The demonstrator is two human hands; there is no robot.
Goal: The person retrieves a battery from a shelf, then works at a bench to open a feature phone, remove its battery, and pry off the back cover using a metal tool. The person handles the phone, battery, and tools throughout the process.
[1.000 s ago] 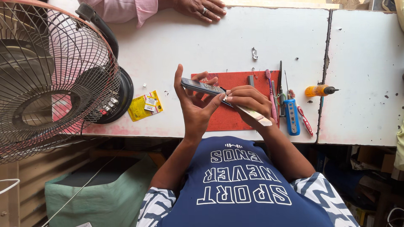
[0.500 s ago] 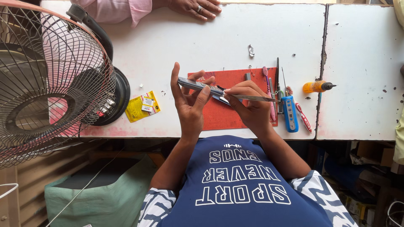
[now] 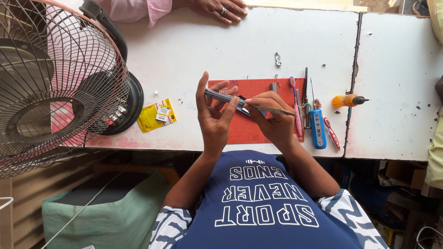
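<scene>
My left hand (image 3: 213, 115) holds a thin dark phone (image 3: 222, 97) edge-on above a red mat (image 3: 249, 124), fingers spread around it. My right hand (image 3: 272, 120) grips metal tweezers (image 3: 270, 109), their tip touching the phone's right end. Both hands hover over the near edge of the white table (image 3: 221, 50).
Right of the mat lie a pink toothbrush (image 3: 295, 103), a blue tool (image 3: 317, 128), thin picks and an orange-handled screwdriver (image 3: 347, 100). A yellow packet (image 3: 156, 115) and a caged fan (image 3: 55, 78) are at left. Another person's hand (image 3: 219, 8) rests at the table's far edge.
The tweezers in my right hand have swung from pointing down-right to lying nearly level along the phone. The left hand has shifted slightly left with the phone.
</scene>
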